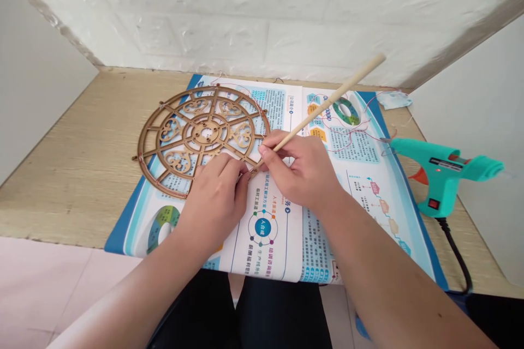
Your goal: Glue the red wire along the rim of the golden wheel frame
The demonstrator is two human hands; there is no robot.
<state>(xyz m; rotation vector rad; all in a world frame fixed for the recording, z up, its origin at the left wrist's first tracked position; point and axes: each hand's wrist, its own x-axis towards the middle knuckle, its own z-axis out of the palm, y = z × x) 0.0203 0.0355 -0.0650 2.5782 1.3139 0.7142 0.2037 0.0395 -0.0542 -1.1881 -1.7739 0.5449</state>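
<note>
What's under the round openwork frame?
Printed paper shows through many openings, tan tabletop through some at left. What the frame's bars and the left hand cover cannot be seen.

Two hands, one wooden stick, one openwork wheel, one glue gun.

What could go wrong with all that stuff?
The wooden stick in the right hand might slip and poke the left hand, close by its lower end, or scratch the round frame. The glue gun shows a lit red light, so its nozzle may be hot and burn fingers. The loose red strands nearby might tangle.
</note>
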